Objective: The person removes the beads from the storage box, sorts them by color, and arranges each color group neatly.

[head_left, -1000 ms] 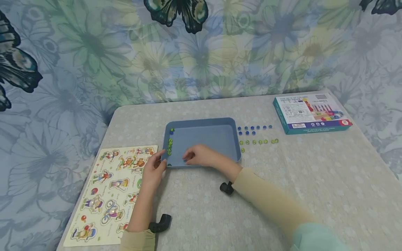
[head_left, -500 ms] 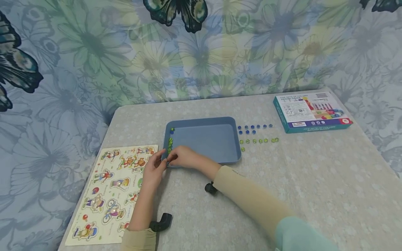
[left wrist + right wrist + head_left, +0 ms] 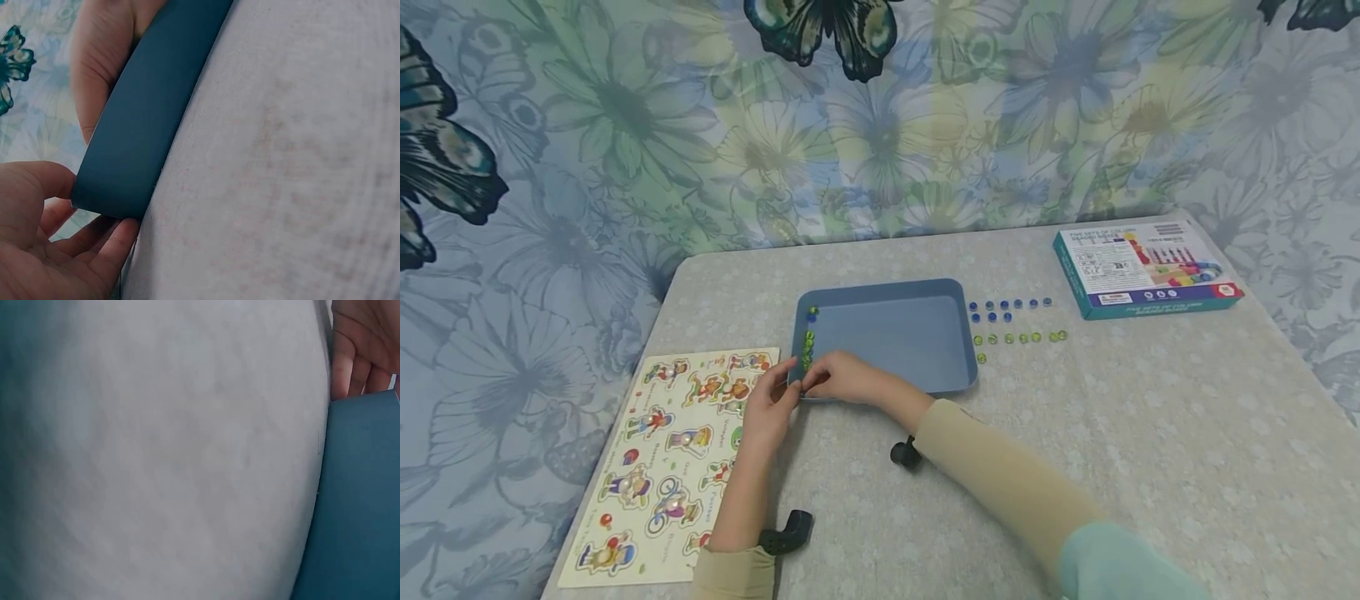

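Note:
My left hand (image 3: 766, 417) holds the near left corner of the shallow blue tray (image 3: 887, 321); in the left wrist view its thumb lies at the rim and fingers touch the outer wall. Inside that corner, the bent fingers of my right hand (image 3: 846, 379) pinch together beside the left fingertips. They seem to hold a small blue glass bead, which the hand hides now. Along the tray's left wall runs a column of green beads (image 3: 808, 343), with a blue bead (image 3: 812, 318) towards the far end. The right wrist view shows mostly tablecloth and the tray wall (image 3: 356, 500).
Right of the tray lie rows of blue beads (image 3: 992, 317) and green beads (image 3: 1009, 338). A picture board (image 3: 655, 467) with cartoon figures lies at the left, partly under the left forearm. A flat teal-edged box (image 3: 1150, 267) sits at the back right.
From the middle of the tray's near side, my right hand has moved left into the near left corner, carrying a bluish bead. My left hand stays at the rim.

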`<action>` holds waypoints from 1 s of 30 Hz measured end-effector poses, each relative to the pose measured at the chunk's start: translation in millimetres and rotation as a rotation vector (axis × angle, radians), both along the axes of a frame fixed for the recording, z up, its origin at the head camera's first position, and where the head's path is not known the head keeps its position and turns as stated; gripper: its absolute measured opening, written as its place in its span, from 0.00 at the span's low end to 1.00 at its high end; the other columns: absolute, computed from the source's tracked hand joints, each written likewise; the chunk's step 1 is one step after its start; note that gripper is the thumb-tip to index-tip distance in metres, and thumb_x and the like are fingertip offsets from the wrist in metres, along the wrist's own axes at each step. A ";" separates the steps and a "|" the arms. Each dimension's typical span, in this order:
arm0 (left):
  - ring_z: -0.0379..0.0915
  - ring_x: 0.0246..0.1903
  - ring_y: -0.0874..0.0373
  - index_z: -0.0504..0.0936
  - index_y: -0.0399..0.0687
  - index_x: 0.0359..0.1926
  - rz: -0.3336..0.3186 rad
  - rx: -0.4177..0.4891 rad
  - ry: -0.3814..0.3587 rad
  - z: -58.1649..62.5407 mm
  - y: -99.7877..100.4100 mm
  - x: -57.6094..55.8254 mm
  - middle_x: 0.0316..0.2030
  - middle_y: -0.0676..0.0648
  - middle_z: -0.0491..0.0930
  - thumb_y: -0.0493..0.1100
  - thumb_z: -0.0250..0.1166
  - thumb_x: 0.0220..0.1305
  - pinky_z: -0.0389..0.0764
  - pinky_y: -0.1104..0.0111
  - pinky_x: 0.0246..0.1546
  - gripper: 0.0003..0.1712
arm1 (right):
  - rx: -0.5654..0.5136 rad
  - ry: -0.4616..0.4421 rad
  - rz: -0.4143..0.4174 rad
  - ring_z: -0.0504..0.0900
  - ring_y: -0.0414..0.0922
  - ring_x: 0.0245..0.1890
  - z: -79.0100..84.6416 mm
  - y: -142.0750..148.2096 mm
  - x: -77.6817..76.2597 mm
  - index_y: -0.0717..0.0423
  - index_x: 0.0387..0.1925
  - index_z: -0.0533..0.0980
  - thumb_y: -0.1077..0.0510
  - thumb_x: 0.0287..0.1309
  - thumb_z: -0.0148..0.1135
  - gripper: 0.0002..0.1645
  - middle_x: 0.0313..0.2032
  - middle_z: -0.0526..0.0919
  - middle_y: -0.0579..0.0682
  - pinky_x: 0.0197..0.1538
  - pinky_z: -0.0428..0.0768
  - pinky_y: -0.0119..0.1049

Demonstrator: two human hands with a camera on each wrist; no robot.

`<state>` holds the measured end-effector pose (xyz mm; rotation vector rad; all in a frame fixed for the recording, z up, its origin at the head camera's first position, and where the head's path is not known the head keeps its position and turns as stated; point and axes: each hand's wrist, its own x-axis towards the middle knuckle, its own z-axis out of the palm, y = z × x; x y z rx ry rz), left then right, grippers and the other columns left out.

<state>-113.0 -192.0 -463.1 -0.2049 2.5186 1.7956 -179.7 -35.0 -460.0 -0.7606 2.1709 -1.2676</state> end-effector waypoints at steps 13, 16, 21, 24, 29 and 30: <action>0.66 0.59 0.45 0.70 0.48 0.62 0.016 -0.030 0.026 1.3 2.0 -0.4 0.63 0.42 0.64 0.37 0.54 0.66 0.73 0.54 0.54 0.23 | -0.022 0.004 -0.070 0.79 0.35 0.34 -2.2 2.9 4.7 0.54 0.38 0.82 0.60 0.58 0.61 0.07 0.34 0.82 0.43 0.37 0.78 0.27; 0.66 0.58 0.45 0.70 0.49 0.62 0.018 -0.044 0.037 0.0 1.1 -1.1 0.63 0.42 0.65 0.36 0.54 0.66 0.74 0.54 0.54 0.23 | -0.018 0.053 -0.093 0.78 0.35 0.33 0.2 3.5 5.0 0.53 0.38 0.82 0.60 0.58 0.61 0.07 0.33 0.81 0.42 0.36 0.77 0.27; 0.66 0.58 0.43 0.70 0.49 0.63 0.011 -0.064 0.041 -2.8 -0.1 -2.0 0.62 0.41 0.65 0.36 0.54 0.66 0.74 0.53 0.53 0.24 | -0.062 0.076 -0.150 0.77 0.36 0.31 4.3 6.1 4.3 0.55 0.40 0.81 0.60 0.58 0.61 0.09 0.33 0.81 0.43 0.34 0.78 0.28; 0.67 0.58 0.44 0.70 0.50 0.63 0.016 -0.065 0.032 -3.7 0.2 -2.4 0.61 0.41 0.67 0.36 0.54 0.65 0.74 0.55 0.53 0.24 | -0.096 0.085 -0.188 0.77 0.37 0.31 6.1 10.3 3.4 0.57 0.41 0.81 0.59 0.58 0.61 0.10 0.33 0.81 0.44 0.33 0.78 0.29; 0.68 0.57 0.46 0.70 0.51 0.62 0.036 -0.070 0.016 -3.3 0.8 -2.5 0.58 0.42 0.69 0.37 0.55 0.65 0.74 0.58 0.53 0.24 | -0.173 0.110 -0.237 0.78 0.38 0.31 9.6 28.8 2.5 0.60 0.42 0.81 0.59 0.58 0.61 0.11 0.33 0.81 0.46 0.33 0.79 0.30; 0.68 0.57 0.46 0.70 0.51 0.63 0.037 -0.071 0.011 -3.0 0.8 -2.3 0.58 0.42 0.69 0.37 0.55 0.65 0.74 0.58 0.53 0.24 | -0.189 0.122 -0.242 0.78 0.39 0.32 11.1 34.9 2.5 0.60 0.42 0.81 0.60 0.58 0.61 0.11 0.33 0.81 0.46 0.34 0.79 0.30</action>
